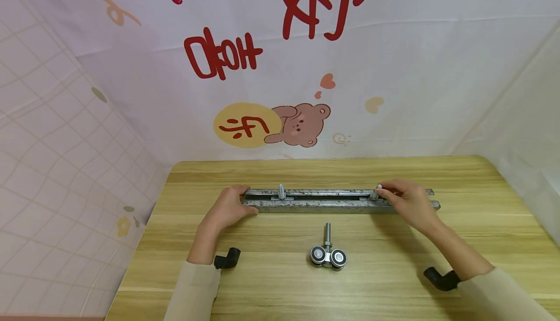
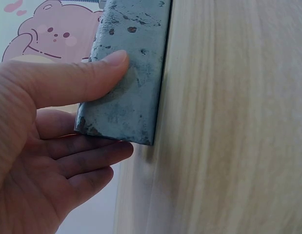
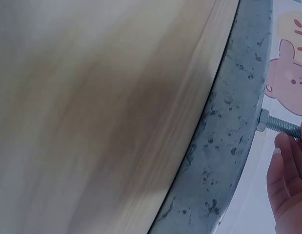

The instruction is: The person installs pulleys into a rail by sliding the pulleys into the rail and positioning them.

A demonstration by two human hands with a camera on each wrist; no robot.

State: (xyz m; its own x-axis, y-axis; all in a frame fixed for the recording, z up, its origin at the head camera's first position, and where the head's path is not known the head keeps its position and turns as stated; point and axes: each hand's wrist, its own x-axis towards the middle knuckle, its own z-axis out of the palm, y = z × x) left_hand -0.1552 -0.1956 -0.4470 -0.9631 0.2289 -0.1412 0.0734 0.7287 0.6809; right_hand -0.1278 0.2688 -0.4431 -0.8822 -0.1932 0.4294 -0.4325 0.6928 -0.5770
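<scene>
A worn grey metal channel rail [image 1: 323, 208] lies across the wooden table, its long slot facing up. My left hand [image 1: 227, 206] grips its left end; in the left wrist view the thumb [image 2: 109, 68] lies along the side wall. Two threaded bolts stand up out of the slot. The left bolt [image 1: 282, 192] is upright and untouched. My right hand [image 1: 411, 204] pinches the top of the right bolt [image 3: 282, 126], which has a nut at its base. Whatever carries these bolts inside the rail is mostly hidden. In front lies a loose roller trolley [image 1: 328, 253] with its bolt pointing away.
Black elbow-shaped pieces show beside the left wrist [image 1: 227, 258] and the right wrist [image 1: 442, 279]. Behind the wooden table [image 1: 271, 282] hangs a white printed cloth [image 1: 407, 68], and cloth also closes off both sides.
</scene>
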